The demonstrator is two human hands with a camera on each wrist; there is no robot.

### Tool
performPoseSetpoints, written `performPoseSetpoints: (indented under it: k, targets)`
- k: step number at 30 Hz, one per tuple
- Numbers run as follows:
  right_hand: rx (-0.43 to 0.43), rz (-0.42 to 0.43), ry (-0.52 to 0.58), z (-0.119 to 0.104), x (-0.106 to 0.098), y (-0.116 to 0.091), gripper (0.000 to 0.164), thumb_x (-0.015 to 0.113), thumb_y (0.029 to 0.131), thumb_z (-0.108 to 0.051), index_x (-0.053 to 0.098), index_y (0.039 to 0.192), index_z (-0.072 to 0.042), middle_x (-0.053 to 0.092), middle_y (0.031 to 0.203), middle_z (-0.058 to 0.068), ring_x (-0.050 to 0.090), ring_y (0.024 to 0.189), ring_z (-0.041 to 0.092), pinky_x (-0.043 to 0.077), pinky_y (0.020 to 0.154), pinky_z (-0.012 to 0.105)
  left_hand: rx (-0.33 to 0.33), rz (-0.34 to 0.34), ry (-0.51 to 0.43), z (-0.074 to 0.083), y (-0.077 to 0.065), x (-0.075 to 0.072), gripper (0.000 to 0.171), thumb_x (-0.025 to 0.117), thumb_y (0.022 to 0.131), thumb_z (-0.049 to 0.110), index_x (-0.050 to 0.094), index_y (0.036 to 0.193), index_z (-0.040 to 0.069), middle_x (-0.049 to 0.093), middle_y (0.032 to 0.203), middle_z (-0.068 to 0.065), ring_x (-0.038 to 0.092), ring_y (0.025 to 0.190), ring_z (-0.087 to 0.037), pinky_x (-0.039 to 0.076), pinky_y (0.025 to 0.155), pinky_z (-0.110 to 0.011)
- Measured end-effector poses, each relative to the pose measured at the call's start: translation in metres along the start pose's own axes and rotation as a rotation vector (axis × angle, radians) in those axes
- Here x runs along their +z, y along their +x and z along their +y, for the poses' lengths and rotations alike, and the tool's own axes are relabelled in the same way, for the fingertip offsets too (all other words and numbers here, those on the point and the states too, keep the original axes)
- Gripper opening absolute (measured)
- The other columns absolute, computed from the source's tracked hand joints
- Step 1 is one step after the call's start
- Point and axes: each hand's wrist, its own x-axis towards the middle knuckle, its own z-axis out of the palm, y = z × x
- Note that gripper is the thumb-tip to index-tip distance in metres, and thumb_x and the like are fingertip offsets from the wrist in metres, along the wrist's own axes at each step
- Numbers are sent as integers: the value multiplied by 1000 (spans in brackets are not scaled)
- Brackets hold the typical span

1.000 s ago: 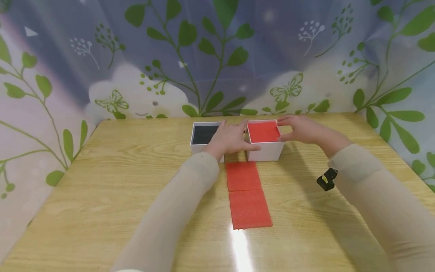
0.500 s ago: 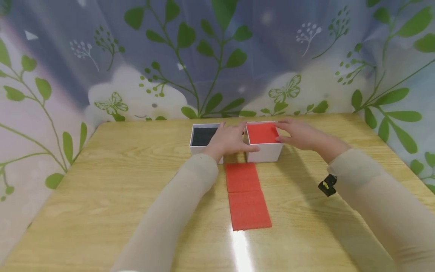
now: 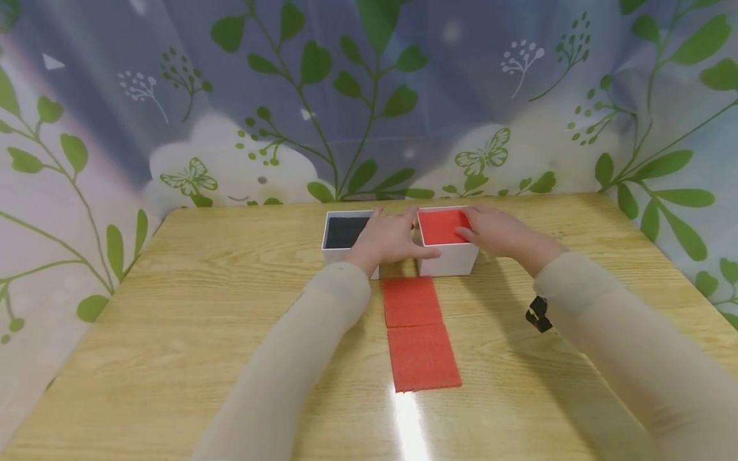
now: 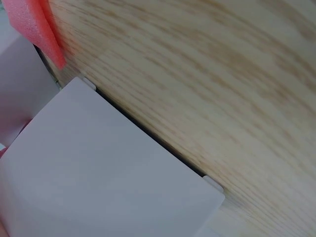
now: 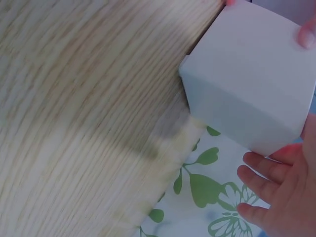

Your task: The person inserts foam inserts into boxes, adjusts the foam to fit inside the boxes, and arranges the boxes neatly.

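A white box (image 3: 446, 261) stands at the back of the table, with red foam squares (image 3: 441, 225) filling it to near the rim. My left hand (image 3: 387, 237) spreads across the gap to its left, and the thumb touches the box's front. Some left fingers are hidden between the boxes. At the box's right rim, my right hand (image 3: 498, 229) reaches over, thumb above the red foam. In the right wrist view, the right hand's fingers (image 5: 264, 185) lie loosely extended beside the box. Two red squares (image 3: 423, 355) lie flat in front, edge to edge.
A second white box (image 3: 334, 255) with black squares (image 3: 344, 230) inside stands to the left, partly behind my left hand. The wooden table (image 3: 190, 320) reaches back to a leaf-patterned curtain (image 3: 259, 128). A black strap piece (image 3: 539, 314) hangs at my right sleeve.
My right hand has shifted left over the box's rim, and its thumb now lies over the red foam. The left hand, both boxes and the two loose squares stay in place.
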Motion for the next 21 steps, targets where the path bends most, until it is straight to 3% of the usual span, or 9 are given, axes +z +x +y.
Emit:
performPoseSetpoints:
  k: [10,15,21]
  targets:
    - [-46,60,28,0,0,-10,58,45,99,-26,32,137,14,29,141,32,28,129,47,22,106,56,1,-11,-4,2,-1,2,108,49,70,80,18,149,14,64,110,13,56,112,-18,5,111,-48]
    - [-87,101,19,-7,0,-23,62,53,95,-30,35,137,13,34,139,31,33,127,46,26,104,55,-4,-5,7,1,-1,1,107,49,71,80,17,150,15,63,112,12,53,115,-19,5,111,-48]
    - [-131,95,4,-16,2,-37,65,54,94,-32,35,137,13,34,140,31,33,127,46,26,104,55,-4,-17,3,0,-2,-2,108,49,71,80,16,150,15,62,115,11,51,118,-20,3,112,-47]
